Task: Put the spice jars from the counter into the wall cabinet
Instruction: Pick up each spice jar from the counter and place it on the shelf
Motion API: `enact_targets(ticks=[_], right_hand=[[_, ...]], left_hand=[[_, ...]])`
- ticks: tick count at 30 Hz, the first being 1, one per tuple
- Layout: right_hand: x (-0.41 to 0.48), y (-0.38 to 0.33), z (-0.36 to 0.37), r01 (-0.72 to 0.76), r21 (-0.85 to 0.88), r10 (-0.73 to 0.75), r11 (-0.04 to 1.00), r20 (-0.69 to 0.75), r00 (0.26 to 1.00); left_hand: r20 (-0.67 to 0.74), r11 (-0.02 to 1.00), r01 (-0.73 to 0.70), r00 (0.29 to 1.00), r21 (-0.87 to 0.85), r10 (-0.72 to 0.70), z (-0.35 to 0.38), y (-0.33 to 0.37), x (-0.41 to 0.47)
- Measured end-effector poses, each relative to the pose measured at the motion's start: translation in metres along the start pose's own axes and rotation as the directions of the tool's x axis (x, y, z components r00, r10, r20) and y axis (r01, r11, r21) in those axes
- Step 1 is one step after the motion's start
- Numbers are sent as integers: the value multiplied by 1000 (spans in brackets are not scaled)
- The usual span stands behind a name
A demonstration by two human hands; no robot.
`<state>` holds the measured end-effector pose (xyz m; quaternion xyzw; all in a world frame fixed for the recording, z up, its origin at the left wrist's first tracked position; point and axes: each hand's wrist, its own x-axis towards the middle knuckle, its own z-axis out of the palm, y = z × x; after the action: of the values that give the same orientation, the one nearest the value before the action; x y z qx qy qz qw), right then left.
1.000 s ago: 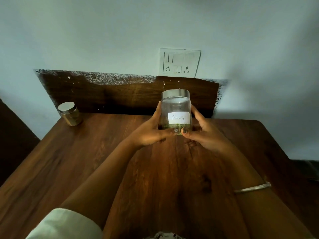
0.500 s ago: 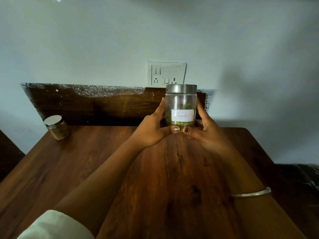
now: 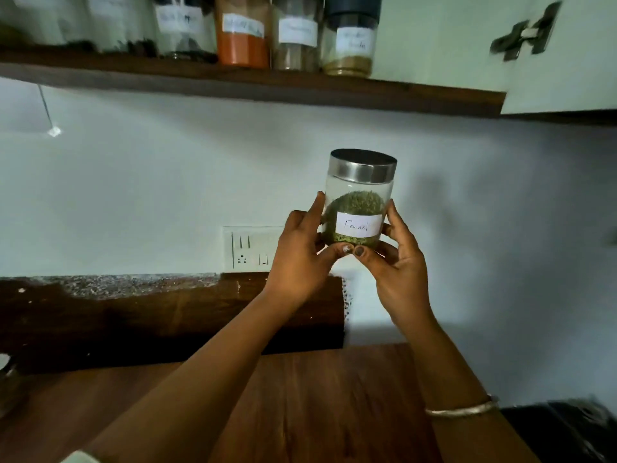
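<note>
A: What fills the top of the view?
B: The wall cabinet shelf (image 3: 253,86), with a row of labelled jars (image 3: 242,31) standing on it; their labels are too blurred to read.
A: And below?
B: The wooden counter (image 3: 317,406), near. Above it, well under the shelf, the fennel jar (image 3: 359,198) is upright in the air.
A: Who holds it?
B: The left hand (image 3: 300,259) and right hand (image 3: 397,262) both clasp its lower sides, thumbs under the label.
</note>
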<state>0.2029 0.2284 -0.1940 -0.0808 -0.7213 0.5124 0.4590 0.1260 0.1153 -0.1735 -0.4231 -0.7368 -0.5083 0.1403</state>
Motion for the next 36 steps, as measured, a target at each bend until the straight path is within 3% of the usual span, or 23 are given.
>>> enact_targets(ticks=[10, 18, 24, 30, 36], right_hand=[[130, -41, -43, 304, -42, -302, 952, -301, 904], [207, -66, -49, 434, -214, -483, 875, -334, 810], [237, -61, -42, 426, -382, -541, 820, -274, 795], [249, -60, -34, 309, -511, -458, 802, -195, 867], [247, -59, -31, 172, -690, -357, 704, -134, 925]], left_hand=[[-291, 957, -234, 940, -174, 177, 34, 80, 125], [-322, 918, -394, 864, 49, 388, 41, 105, 193], [-262, 918, -289, 896, 270, 359, 44, 94, 218], [-233, 929, -280, 913, 242, 336, 50, 85, 224], [-158, 879, -238, 932, 413, 326, 57, 83, 223]])
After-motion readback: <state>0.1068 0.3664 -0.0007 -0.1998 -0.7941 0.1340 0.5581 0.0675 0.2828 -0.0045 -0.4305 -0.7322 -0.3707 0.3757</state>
